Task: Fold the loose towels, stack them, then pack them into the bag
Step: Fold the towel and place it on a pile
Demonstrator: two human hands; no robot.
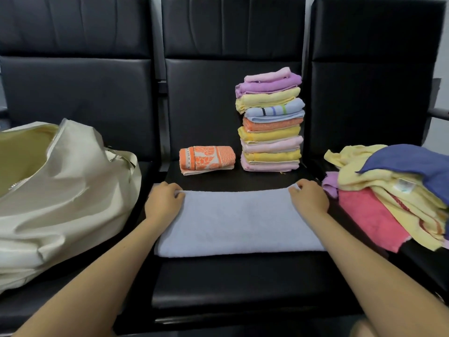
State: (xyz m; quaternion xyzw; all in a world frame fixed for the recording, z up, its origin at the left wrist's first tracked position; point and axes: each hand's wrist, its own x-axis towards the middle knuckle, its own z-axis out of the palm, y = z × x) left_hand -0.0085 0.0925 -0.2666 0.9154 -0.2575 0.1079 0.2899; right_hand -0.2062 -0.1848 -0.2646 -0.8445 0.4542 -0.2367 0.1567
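Pale blue towel (239,221) spread flat on middle seat (218,283), near edge, ready for next fold. Left hand (163,201), right hand (309,197) pinching far corners, likely to square edges. Tall folded stack (270,120) far right, clear of work area; folded orange towel (207,159) beside it. Loose pile (393,195) right, within reach. Open bag (60,190) left, awaiting packing.
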